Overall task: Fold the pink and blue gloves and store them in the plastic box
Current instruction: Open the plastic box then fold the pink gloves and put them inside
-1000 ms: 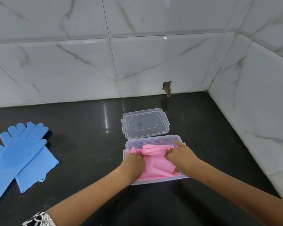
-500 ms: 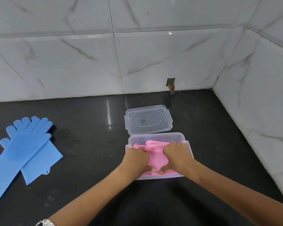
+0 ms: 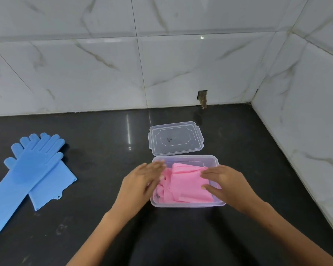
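Clear glossy plastic box (image 3: 215, 160) and lid (image 3: 175, 138). Matt rubbery pink gloves (image 3: 188, 183), blue gloves (image 3: 33, 171). Polished black stone table (image 3: 96, 143). Glossy marble-look wall tiles (image 3: 181, 64).

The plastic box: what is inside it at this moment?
The box holds the folded pink gloves. The right hand covers their right edge, so that part and the box floor beneath them cannot be seen.

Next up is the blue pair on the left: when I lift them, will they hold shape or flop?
The blue gloves will likely flop: they lie long, thin and flat on the counter, overlapped. The pink gloves, seemingly the same type, already fold and rumple inside the plastic box. Probably light, so lift near the middle.
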Tool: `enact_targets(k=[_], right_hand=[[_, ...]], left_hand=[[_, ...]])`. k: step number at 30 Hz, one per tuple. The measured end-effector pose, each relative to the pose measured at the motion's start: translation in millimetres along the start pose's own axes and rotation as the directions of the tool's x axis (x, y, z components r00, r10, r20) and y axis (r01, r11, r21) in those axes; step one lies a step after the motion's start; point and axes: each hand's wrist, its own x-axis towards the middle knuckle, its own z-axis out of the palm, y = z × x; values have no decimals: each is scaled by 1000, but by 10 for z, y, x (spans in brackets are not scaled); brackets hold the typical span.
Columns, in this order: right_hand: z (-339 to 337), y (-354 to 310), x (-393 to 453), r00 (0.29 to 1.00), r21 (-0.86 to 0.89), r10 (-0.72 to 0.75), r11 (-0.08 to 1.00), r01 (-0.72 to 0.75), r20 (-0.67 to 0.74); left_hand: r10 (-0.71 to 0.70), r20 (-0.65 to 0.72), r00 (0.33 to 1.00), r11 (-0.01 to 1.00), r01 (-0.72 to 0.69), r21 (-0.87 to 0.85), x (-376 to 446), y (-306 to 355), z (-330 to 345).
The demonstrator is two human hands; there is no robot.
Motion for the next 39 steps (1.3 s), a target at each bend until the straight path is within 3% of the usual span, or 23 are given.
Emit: enact_targets(k=[2, 6, 17, 26, 30, 35, 39], right_hand=[[41, 30, -92, 996, 9, 4, 1000, -3, -84], [145, 11, -152, 990, 61, 68, 996, -61, -124], [90, 500, -279, 989, 66, 148, 987, -148, 4], [-97, 668, -368, 990, -82, 132, 988, -128, 55], [-143, 287, -248, 987, 11, 84, 996, -83, -134], [-96, -489, 143, 951, 265, 54, 964, 30, -305], [94, -1218, 501, 954, 467, 39, 878, 110, -298]], left_hand=[[-91, 62, 994, 996, 91, -5, -140, -36, 64], [-112, 149, 983, 994, 108, 31, -247, -58, 234], [-84, 101, 991, 996, 85, -9, 33, 256, 572], [-78, 134, 988, 996, 72, 52, 259, 438, 769], [-78, 104, 991, 996, 82, -36, 238, 488, 602], [-209, -136, 968, 977, 200, -73, 0, 370, 218], [-357, -241, 902, 933, 359, -37, -443, -8, -132]])
